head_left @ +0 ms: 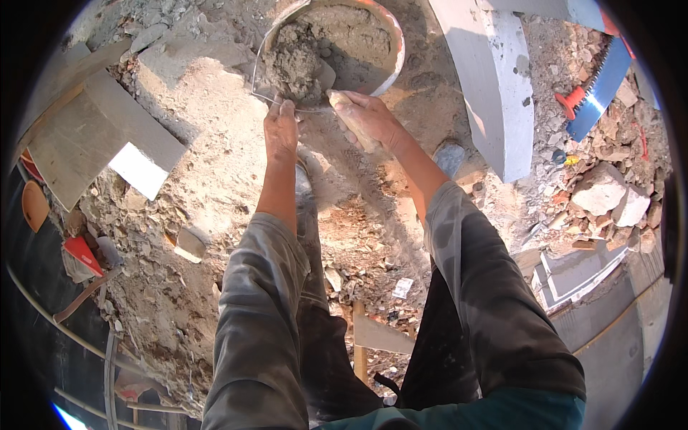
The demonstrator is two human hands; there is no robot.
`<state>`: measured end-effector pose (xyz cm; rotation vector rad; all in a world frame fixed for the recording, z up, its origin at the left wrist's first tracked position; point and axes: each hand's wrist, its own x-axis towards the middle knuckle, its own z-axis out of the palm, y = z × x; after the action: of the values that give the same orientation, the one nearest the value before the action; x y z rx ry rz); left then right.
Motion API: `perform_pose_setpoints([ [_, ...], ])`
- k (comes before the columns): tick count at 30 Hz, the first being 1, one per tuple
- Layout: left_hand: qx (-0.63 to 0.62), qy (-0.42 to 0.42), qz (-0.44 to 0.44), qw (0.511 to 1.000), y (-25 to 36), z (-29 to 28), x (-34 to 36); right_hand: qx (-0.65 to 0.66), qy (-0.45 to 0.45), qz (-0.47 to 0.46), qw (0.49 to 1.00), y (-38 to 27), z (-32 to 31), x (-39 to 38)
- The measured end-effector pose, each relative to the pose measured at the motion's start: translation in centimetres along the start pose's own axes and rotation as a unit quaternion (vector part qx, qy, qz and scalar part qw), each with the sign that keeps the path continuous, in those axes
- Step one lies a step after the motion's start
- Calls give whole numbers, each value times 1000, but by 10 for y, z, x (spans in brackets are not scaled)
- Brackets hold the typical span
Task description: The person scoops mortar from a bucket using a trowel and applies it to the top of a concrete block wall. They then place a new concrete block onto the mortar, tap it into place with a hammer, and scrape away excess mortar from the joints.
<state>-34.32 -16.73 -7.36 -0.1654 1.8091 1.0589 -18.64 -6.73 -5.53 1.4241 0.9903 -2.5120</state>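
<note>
A round bucket of wet grey mortar stands on the ground at the far middle. Its thin wire handle lies along the near side. My left hand is closed at that near edge, with fingers and thumb pinching the rim and wire; exactly which part they grip is partly hidden. To its right, my right hand wraps round the pale, mortar-smeared handle of a trowel. The trowel's grey blade sits inside the bucket against the heaped mortar.
A long grey block lies right of the bucket. Beyond it are a blue-bladed handsaw with a red handle and broken stones. Grey boards lean at the left, near a red tool. Rubble covers the ground around my feet.
</note>
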Motion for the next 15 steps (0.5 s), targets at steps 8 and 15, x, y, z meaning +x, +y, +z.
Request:
perform_pose_setpoints([
  [8,143,47,-39,988,-44,-12,-80,217,-41,-75,972,7,-70,-176],
  [15,377,-13,53,924,-88,14,-141,-117,293,-337,887,-15,-176,-345],
])
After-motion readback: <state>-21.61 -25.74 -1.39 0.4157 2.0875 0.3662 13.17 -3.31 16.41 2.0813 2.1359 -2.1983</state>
